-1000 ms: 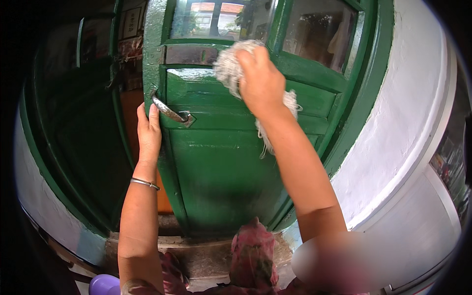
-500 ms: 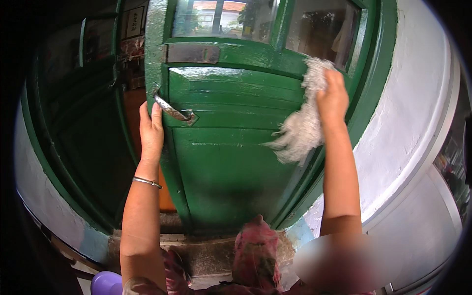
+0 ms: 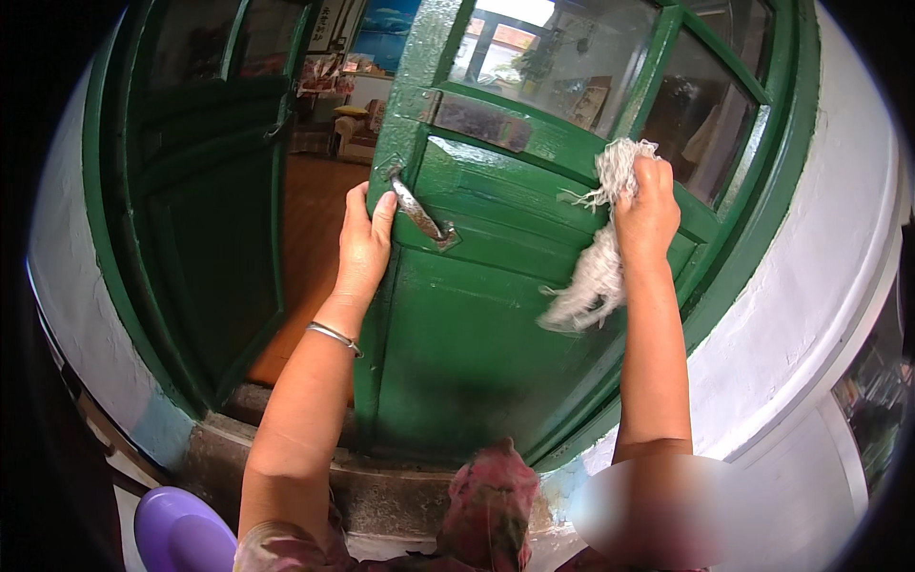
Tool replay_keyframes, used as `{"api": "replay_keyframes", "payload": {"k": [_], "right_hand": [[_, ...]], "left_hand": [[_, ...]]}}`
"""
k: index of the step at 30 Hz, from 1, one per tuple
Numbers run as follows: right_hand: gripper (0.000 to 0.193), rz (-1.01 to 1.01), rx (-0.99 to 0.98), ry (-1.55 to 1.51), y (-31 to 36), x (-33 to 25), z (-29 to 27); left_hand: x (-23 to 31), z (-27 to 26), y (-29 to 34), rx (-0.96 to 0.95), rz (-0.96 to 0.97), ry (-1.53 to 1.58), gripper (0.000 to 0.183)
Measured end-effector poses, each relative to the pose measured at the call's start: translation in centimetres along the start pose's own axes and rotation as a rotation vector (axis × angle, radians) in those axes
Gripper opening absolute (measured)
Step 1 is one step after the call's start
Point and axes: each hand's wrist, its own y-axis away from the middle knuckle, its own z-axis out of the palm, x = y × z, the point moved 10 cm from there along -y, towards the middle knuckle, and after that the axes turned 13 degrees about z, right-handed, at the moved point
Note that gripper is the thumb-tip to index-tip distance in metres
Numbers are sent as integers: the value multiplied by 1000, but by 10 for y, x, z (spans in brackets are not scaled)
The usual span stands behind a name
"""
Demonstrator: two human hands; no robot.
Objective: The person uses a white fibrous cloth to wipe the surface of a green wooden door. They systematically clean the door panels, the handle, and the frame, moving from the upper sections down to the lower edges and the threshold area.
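A green wooden door (image 3: 477,353) with glass panes stands ajar in front of me. My left hand (image 3: 364,243) grips its free edge, just beside a metal handle (image 3: 419,214); a thin bracelet circles that wrist. My right hand (image 3: 648,210) is shut on a ragged white cloth (image 3: 596,272) and presses it against the door's upper panel, below the glass. Loose threads of the cloth hang down toward the left.
A second green door leaf (image 3: 205,219) stands open at left, showing a wooden floor (image 3: 310,248) and a room beyond. White wall (image 3: 810,315) curves at right. A stone threshold (image 3: 381,486) lies below. A purple round object (image 3: 176,534) sits at bottom left.
My right hand has carried the cloth from the upper middle of the door to its right side, then slightly higher. The left hand has stayed on the door's edge.
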Motion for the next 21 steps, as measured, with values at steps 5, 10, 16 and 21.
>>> {"api": "replay_keyframes", "payload": {"k": [5,10,16,21], "right_hand": [[51,-81,-60,16,-2,-35,12],[50,-234,-94,-1,13,-101,22],[33,60,-604,-811,20,-130,57],[37,-150,-936,-972,89,-217,24]], "left_hand": [[-4,1,3,-3,-16,8,43],[-2,-1,3,11,2,-8,45],[-4,0,1,14,13,-13,46],[-34,7,4,-31,-124,147,48]]}}
